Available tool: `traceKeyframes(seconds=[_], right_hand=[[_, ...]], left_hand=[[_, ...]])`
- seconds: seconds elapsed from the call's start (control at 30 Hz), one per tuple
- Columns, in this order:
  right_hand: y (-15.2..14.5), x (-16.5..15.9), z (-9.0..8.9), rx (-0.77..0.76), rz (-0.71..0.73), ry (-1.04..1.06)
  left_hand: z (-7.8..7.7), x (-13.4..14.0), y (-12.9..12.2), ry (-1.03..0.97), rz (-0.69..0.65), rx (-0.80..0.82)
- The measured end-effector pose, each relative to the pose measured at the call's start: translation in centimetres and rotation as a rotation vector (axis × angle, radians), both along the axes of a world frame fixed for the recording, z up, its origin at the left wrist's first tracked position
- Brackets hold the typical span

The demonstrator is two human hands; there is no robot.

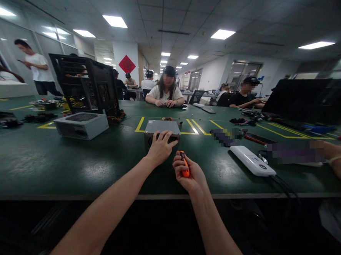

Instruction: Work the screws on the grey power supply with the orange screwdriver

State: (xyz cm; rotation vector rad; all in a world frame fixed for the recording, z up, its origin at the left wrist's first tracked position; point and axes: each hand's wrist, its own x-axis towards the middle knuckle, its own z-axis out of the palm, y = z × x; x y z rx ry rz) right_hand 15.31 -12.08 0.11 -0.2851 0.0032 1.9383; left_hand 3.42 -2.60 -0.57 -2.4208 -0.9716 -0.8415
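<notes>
My left hand (160,148) rests on a grey power supply (162,126), its fingers spread over the near face and upper edge. That metal box sits on the green table in front of me, with wires behind it. Just to the right, my right hand (189,172) is closed around the orange and black handle of a screwdriver (184,166). The handle tilts up toward the power supply; I cannot make out the blade. The two hands are close together but apart.
Another power supply (82,126) lies to the left, before an open black computer case (88,84). A white power bank (252,161) with cables lies right. A neighbour's hand (338,152) is at far right. A person (165,91) sits opposite. Yellow tape (140,124) marks the table.
</notes>
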Motion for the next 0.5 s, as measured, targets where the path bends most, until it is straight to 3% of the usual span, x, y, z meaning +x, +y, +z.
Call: traceKeyframes(seconds=[0.23, 0.5], right_hand=[[-0.06, -0.16, 0.19, -0.082, -0.087, -0.040], [0.07, 0.01, -0.35, -0.034, -0.019, -0.050]], left_hand=[[0.02, -0.03, -0.10, -0.005, 0.001, 0.013], [0.11, 0.01, -0.22, -0.003, 0.010, 0.016]])
